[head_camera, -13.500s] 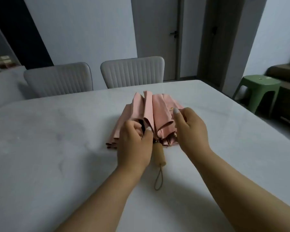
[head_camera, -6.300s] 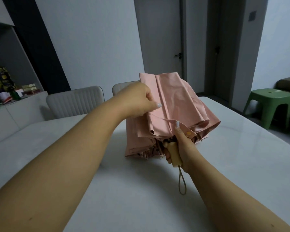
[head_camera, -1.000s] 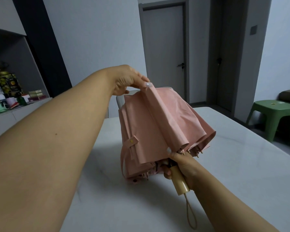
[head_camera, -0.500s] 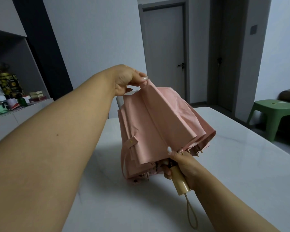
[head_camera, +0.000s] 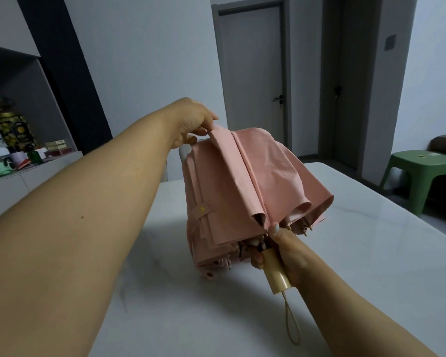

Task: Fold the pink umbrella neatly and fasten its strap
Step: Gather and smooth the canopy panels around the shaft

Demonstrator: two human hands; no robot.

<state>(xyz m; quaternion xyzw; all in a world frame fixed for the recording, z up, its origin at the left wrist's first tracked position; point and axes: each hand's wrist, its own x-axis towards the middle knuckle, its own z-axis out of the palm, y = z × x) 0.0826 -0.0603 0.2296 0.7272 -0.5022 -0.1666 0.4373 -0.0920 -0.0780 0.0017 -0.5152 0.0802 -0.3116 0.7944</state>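
Shelf: a low counter [head_camera: 23, 173] at the far left carries mugs, tins and small boxes, too blurred to tell apart.
Left hand: the left hand [head_camera: 191, 122] is raised above the table, fingers pinched shut on the top edge of one pink fabric panel — the fold hangs down from that pinch.
Strap: the strap [head_camera: 204, 210] with a small gold snap lies loose against the left side of the canopy, unfastened.
Umbrella: the pink umbrella [head_camera: 242, 189] is collapsed but not rolled, held in the air over the white table [head_camera: 371, 253], canopy end away from the person, panels in loose pleats with rib tips showing at the lower rim.
Right hand: the right hand [head_camera: 286, 251] is wrapped closed around the pale wooden handle [head_camera: 274, 271], thumb pressing up against the canopy's rim.
Wrist loop: a cord [head_camera: 291, 320] dangles from the handle's end.
Stool: a green stool [head_camera: 420, 176] stands on the floor beyond the table's right edge — well apart from the hands.
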